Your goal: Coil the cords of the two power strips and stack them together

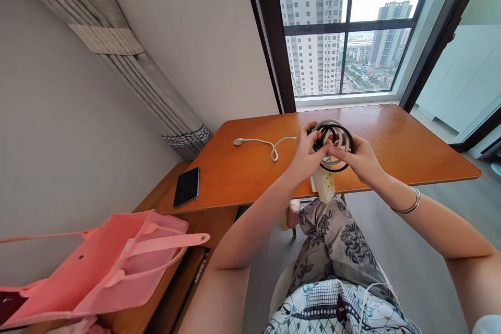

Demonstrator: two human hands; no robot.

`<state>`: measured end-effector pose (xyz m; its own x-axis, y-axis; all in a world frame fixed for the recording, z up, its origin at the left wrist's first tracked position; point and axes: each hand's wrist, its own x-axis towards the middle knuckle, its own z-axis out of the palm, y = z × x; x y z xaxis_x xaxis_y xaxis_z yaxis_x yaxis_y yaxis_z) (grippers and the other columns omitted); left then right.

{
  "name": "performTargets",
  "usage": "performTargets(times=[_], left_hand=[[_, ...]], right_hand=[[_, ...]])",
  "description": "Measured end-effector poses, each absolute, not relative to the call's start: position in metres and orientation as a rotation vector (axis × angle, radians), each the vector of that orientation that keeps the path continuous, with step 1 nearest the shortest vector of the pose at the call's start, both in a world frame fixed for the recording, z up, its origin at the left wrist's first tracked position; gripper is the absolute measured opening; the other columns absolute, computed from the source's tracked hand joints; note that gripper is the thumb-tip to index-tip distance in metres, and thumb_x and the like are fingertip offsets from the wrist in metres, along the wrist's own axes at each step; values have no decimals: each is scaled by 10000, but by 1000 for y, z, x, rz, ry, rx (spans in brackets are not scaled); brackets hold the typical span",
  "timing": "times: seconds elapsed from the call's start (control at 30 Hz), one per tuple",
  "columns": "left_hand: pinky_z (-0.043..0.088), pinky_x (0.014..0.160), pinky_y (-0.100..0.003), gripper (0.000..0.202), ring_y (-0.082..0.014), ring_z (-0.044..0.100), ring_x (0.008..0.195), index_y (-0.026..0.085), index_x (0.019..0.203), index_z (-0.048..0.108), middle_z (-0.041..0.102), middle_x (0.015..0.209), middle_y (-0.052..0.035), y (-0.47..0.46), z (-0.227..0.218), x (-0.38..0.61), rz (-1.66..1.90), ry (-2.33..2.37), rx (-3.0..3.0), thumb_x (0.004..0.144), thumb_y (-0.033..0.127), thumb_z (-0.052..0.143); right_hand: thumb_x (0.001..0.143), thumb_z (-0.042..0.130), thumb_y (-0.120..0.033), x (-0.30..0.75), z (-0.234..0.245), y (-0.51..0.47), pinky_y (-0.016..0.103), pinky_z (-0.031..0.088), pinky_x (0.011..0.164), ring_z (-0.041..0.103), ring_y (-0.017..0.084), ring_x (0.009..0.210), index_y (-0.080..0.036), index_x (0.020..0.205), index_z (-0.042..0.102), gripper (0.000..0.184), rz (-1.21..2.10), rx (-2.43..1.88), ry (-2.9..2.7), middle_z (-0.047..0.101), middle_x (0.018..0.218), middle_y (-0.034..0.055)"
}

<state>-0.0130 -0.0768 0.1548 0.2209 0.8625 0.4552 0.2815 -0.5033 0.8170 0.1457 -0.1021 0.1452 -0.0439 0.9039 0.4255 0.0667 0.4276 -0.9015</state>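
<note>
A coil of black and white cables point(345, 130) is held up over the near part of the table. My left hand point(307, 152) grips the coil's left side, with its fingers curled round the loops. On the other side, my right hand point(359, 160) pinches the coil between thumb and fingers. Just below hangs or rests a white power strip point(325, 186) at the table's front edge; which of these I cannot tell. A white cord point(261, 141) runs left over the table from my left hand and ends in a plug point(238, 142).
The brown wooden table point(407, 151) stands before a window point(344, 26). A dark phone or small tablet point(187, 188) lies at its left end. A pink bag point(117, 266) sits on a lower wooden surface at the left. A gathered curtain point(133, 70) hangs behind it.
</note>
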Motion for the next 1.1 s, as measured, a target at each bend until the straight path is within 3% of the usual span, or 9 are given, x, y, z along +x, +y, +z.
performTargets(times=[0.17, 0.3, 0.67, 0.83, 1.0, 1.1], left_hand=[[426, 1136, -334, 159, -252, 410, 1423, 218, 857, 680, 535, 1342, -61, -68, 152, -12, 1293, 974, 1726, 875, 374, 657], [444, 1119, -294, 155, -234, 375, 1459, 229, 920, 716, 520, 1385, -49, -68, 154, -14, 1239, 880, 1627, 867, 364, 662], [519, 1055, -334, 120, -245, 442, 1417, 220, 852, 704, 607, 1305, -57, -74, 158, -12, 1237, 814, 1516, 867, 278, 600], [533, 1018, -344, 212, -245, 554, 1294, 204, 820, 697, 639, 1216, -55, -79, 159, -15, 1273, 801, 1461, 886, 371, 584], [525, 996, -367, 268, -233, 635, 1107, 188, 748, 640, 651, 1086, -67, -82, 162, -16, 1192, 724, 1354, 864, 429, 634], [528, 978, -397, 226, -226, 656, 1003, 180, 817, 656, 657, 962, -65, -83, 164, -18, 1166, 665, 1250, 831, 405, 662]], right_hand=[[787, 709, -555, 138, 144, -99, 367, 558, 815, 657, 227, 934, -214, 1007, 690, 406, 891, -907, -1380, 728, 1004, 46], [776, 712, -554, 135, 141, -99, 382, 561, 834, 670, 234, 945, -221, 1018, 687, 412, 1046, -828, -1324, 732, 1014, 48], [801, 678, -616, 125, 125, -104, 443, 556, 913, 702, 274, 981, -231, 1084, 700, 479, 1102, -744, -1185, 755, 1032, 74], [826, 607, -654, 123, 126, -110, 438, 569, 893, 702, 275, 968, -231, 1097, 683, 508, 1080, -776, -1304, 747, 1032, 78], [831, 597, -660, 130, 132, -111, 417, 565, 853, 672, 252, 885, -225, 918, 655, 448, 986, -754, -1474, 718, 911, 57], [904, 515, -629, 141, 138, -108, 421, 534, 849, 626, 238, 816, -231, 860, 633, 418, 738, -815, -1684, 675, 807, 45]])
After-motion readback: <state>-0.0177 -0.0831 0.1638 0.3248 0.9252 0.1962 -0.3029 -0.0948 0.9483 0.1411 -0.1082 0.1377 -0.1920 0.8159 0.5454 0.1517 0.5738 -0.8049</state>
